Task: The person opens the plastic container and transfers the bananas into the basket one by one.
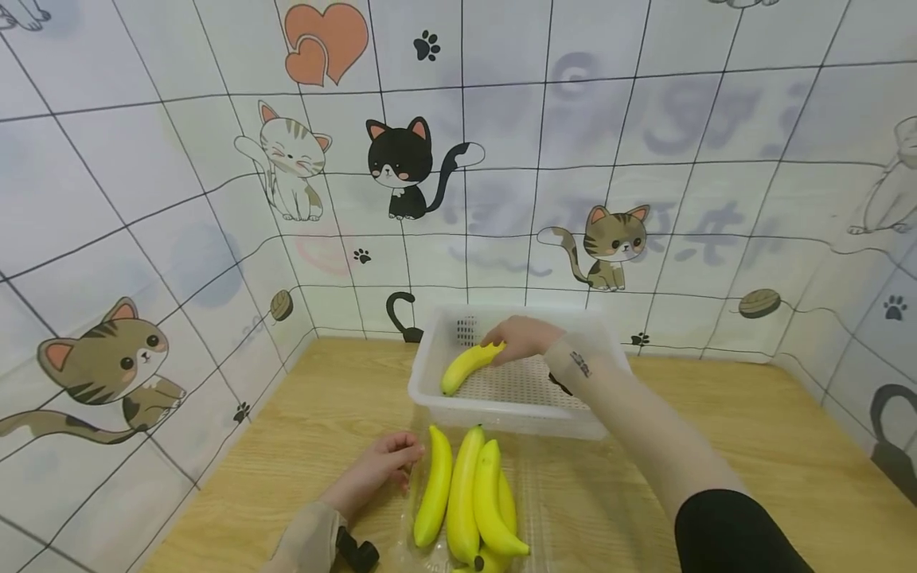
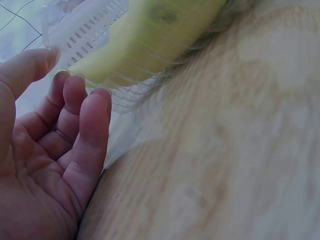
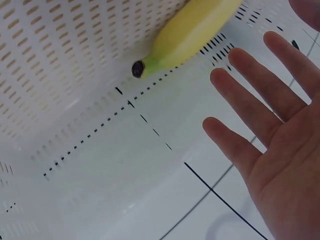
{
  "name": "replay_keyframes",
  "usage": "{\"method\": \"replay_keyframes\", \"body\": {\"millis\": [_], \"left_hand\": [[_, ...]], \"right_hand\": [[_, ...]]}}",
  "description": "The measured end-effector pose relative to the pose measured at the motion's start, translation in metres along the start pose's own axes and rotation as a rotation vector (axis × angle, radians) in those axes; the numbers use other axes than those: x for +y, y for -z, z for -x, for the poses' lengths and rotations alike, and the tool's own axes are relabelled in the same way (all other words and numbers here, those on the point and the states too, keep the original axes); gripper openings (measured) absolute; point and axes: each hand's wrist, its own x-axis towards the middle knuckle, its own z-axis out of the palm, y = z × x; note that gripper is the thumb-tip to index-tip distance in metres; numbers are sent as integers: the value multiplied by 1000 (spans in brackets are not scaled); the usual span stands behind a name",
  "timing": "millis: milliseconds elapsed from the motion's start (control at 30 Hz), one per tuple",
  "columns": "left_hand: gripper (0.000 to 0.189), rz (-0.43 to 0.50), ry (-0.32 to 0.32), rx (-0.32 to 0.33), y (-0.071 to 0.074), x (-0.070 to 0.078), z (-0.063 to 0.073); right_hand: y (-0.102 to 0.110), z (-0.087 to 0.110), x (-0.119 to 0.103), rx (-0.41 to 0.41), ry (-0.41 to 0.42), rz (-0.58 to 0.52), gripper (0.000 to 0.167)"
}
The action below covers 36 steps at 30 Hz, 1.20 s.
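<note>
The right hand (image 1: 526,338) is inside the white basket (image 1: 509,419), over the upper end of a banana (image 1: 467,369); its fingers are straight and spread, pinching nothing, and in the right wrist view a gap shows between the fingertips and the fruit, though whether any part of the hand touches it I cannot tell; the banana lies aslant in the left part of the basket, its dark tip plain in the right wrist view, beside the slotted basket surface. The left hand (image 1: 380,465) is at the left edge of a clear tray (image 2: 127,98), fingers loosely bent and thumb apart from the fingertips; contact with the ribbed rim is hard to judge. In the tray are several more bananas (image 1: 464,493); one lies along the left side, one in the middle, and the rest overlap to the right and at the near end. The tray is just in front of the basket, both on a wood-grain worktop (image 1: 716,446); behind rises a white tiled wall (image 1: 501,263) with printed cats (image 1: 399,163), paw prints (image 1: 427,46) and an orange heart (image 1: 344,36); a black sleeve (image 1: 738,533) covers the right arm near the elbow.
</note>
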Motion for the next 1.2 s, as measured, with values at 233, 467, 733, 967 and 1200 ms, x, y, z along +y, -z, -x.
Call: {"method": "replay_keyframes", "body": {"millis": [233, 467, 733, 967, 1200], "left_hand": [[22, 17, 9, -2, -2, 0, 1], [20, 40, 1, -8, -1, -1, 1], [18, 35, -13, -29, 1, -1, -1], [21, 29, -14, -31, 2, -2, -3], [22, 22, -7, -25, 2, -2, -3]], "right_hand": [[18, 27, -8, 82, 66, 22, 47], [30, 59, -30, 173, 151, 77, 49], [14, 91, -52, 227, 284, 140, 53], [-8, 110, -72, 255, 473, 234, 57], [-31, 123, -90, 197, 567, 234, 57]]}}
